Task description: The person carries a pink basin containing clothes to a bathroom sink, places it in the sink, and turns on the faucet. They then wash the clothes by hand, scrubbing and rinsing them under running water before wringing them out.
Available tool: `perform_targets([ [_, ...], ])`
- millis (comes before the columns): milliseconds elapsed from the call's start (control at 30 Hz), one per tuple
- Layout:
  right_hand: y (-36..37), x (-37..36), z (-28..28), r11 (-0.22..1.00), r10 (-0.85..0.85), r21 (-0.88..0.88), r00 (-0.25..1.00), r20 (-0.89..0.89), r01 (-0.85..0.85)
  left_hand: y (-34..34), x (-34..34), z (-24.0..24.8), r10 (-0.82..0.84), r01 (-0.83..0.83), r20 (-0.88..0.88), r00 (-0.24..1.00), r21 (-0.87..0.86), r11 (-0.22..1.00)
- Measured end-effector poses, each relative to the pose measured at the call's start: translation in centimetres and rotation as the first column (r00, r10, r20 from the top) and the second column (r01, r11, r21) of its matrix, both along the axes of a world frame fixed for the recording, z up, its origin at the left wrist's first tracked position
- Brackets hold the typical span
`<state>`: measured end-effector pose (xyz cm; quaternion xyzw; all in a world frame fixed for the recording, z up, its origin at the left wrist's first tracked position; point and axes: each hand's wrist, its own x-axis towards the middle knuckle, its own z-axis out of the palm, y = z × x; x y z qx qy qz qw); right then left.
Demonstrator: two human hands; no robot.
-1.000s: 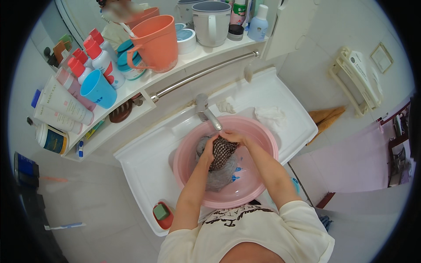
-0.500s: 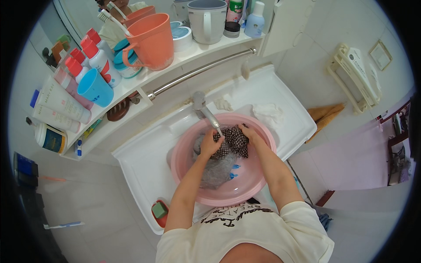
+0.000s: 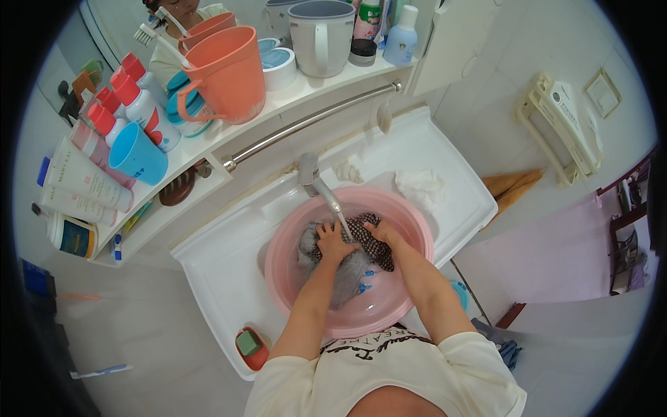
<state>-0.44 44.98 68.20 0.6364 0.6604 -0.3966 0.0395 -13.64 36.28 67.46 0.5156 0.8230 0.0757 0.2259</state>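
A pink basin point(image 3: 278, 292) stands in the white sink, with wet cloth in it. Water runs from the faucet point(image 3: 321, 186) onto a dark cloth with a light dotted pattern point(image 3: 379, 251). My left hand point(image 3: 335, 243) lies over the cloth with its fingers spread. Closer to the basin's right side, my right hand point(image 3: 382, 233) is closed on the dark patterned cloth, its fingertips partly hidden. Below my left hand spreads a grey, sheer-looking cloth point(image 3: 347, 281). Small blue shapes point(image 3: 365, 286) show beside it.
A green soap bar point(image 3: 248, 342) sits in a red dish at the sink's near left. White cloth point(image 3: 421, 189) lies on the sink's right side. Above, a shelf point(image 3: 285, 97) holds cups, bottles and tubes, with a metal rail point(image 3: 313, 125) below it.
My left hand has moved slightly left and down, its fingers now spread over the cloth. My right hand has shifted slightly toward me, and the dark cloth hangs lower in the basin.
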Motion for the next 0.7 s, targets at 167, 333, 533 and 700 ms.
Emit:
perform_targets([
  [167, 1.1, 0.1, -2.2, 0.969, 0.229, -0.119, 0.966, 0.122, -0.214, 0.9, 0.9, -5.4, 0.022, -0.004, -0.187, 0.982, 0.098, 0.995],
  [333, 1.2, 0.5, 6.9, 0.798, 0.436, -0.471, 0.900, 0.020, -0.376, -0.7, 1.6, 2.4, -0.130, 0.140, 0.091, 0.987, -0.107, 0.984],
  [533, 3.6, -1.3, 8.8, 0.756, 0.479, -0.575, 0.863, 0.162, -0.312, -5.5, 2.4, 4.0, -0.638, 0.507, 0.467, 0.613, 0.386, 0.770],
  [700, 2.3, -4.2, -4.0, 0.734, 0.675, 0.127, 0.695, -0.247, -0.668, -7.0, 4.1, 6.2, -0.531, 0.741, 0.747, 0.400, 0.077, 0.667],
])
